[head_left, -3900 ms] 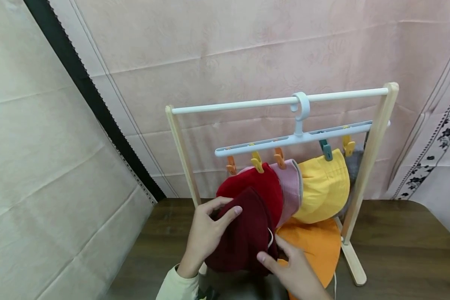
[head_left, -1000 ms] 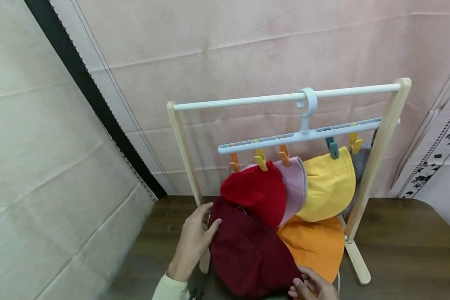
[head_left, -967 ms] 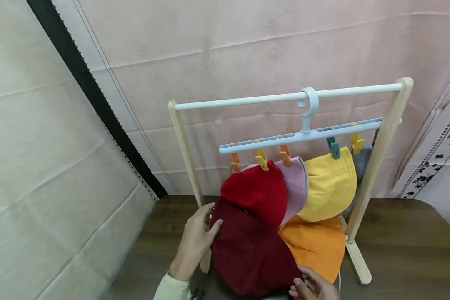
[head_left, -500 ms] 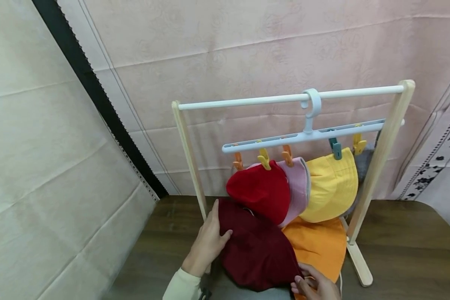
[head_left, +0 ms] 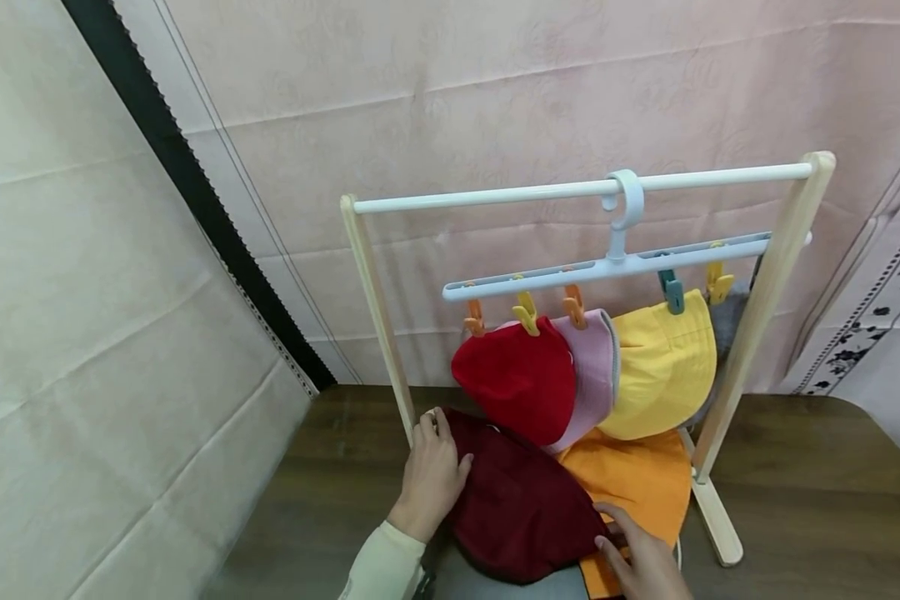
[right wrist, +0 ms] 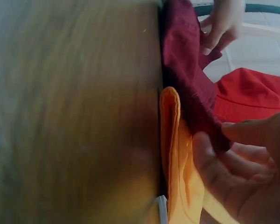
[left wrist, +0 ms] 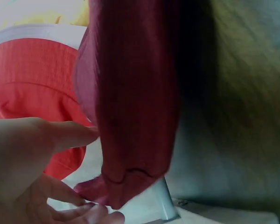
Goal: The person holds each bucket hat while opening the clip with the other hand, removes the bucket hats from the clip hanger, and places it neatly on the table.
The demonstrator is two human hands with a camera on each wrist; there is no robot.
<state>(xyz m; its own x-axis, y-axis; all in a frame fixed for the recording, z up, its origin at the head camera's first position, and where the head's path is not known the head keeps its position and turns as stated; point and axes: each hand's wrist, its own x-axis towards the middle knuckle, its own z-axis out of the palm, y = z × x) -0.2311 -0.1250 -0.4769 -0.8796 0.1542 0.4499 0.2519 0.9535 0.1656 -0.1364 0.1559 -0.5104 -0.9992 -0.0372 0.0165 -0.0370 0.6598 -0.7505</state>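
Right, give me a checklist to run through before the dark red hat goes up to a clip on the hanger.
1. Left hand holds the dark red fabric hat at its far edge: ok.
2. Right hand pinches the hat's near edge: ok.
3. Leftmost orange clip on the pale blue plastic clip hanger is free: ok, nothing hangs from it.
4. Hanger hooked on the white rail: ok.
5. Orange fabric hat on the wooden table is clear of the dark red one: not ok, they overlap.

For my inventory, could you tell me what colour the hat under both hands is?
Dark maroon hat; clearest in the head view.
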